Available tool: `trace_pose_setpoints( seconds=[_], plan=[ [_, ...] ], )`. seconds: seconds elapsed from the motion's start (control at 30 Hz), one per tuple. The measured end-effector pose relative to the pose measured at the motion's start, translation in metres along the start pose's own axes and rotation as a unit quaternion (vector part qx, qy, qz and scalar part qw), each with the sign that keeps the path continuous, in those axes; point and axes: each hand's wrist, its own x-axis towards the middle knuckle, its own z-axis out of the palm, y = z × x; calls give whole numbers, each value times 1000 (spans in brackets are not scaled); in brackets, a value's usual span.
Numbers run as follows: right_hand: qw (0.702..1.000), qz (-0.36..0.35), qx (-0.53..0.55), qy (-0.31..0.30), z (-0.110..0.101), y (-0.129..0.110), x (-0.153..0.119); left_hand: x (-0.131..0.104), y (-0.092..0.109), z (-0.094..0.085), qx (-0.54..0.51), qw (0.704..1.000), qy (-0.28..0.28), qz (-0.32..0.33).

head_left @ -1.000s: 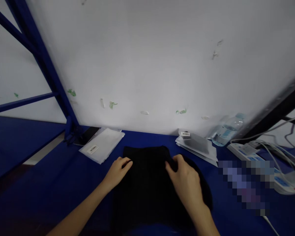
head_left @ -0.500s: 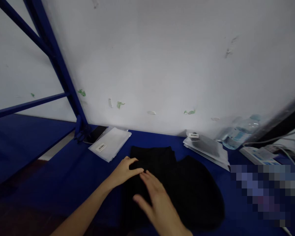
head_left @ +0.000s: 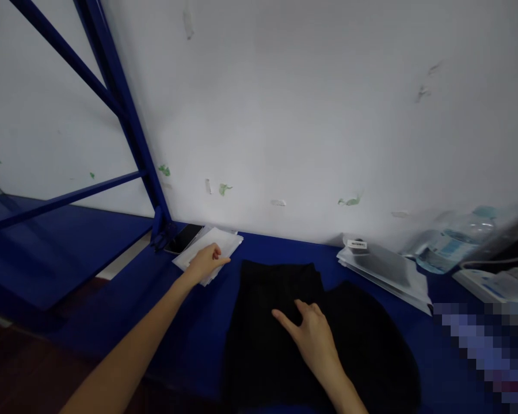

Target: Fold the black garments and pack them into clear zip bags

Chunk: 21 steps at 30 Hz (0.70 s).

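A dark, soft black fabric piece (head_left: 259, 351) lies on the near middle of the blue table (head_left: 194, 345), its straight far edge roughly parallel to the pale wall (head_left: 285, 115) and a rounded black section spreading to its right; whether that is the same piece cannot be told. The right hand (head_left: 317, 342) is over the fabric, thumb set wide from the forefinger, the other fingers loosely bent; no pinch shows, and firm contact is hard to judge. The left hand (head_left: 202, 264) is over the flat stack of whitish translucent plastic packets (head_left: 228, 242) on the far left, its fingers curled and its thumb sticking out to the right, apart from them; whether it presses on the top packet is unclear. A black flat rectangular object (head_left: 185, 237) lies just beside that stack. At the far right are a second stack of clear packets (head_left: 384, 270) and a clear plastic bottle with a pale blue label (head_left: 451, 244). For good handling, a light, flat right palm would probably keep the fabric smooth, while the slippery-looking packets would call for a shallow grip at one edge, so that the layers do not slide.
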Motion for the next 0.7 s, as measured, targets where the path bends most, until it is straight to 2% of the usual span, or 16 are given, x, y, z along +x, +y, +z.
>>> trace_pose_setpoints(
  seconds=[0.17, 0.33, 0.43, 0.5, 0.6, 0.7],
  plan=[
    [1000, -2, 12, 6, -1, 0, 1, 9, -24, -4, -5, 1000, -28, -9],
    [997, -22, 73, 19, -1, 0, 1, 5, -23, -3, -27, 1000, -5, -11],
    [990, -38, 138, 8, -5, -4, -1, -5, -10, -4, -42, 998, 35, -6],
    [974, -60, 220, -14, -13, -8, -5, -16, 7, -2, -59, 997, 41, 14],
    [937, -83, 330, -84, -36, -9, -14, -38, 37, 11, -91, 994, -9, 55],
    [908, -68, 378, -168, -62, -5, -23, -56, 64, 34, -122, 983, -109, 85]
  ],
)
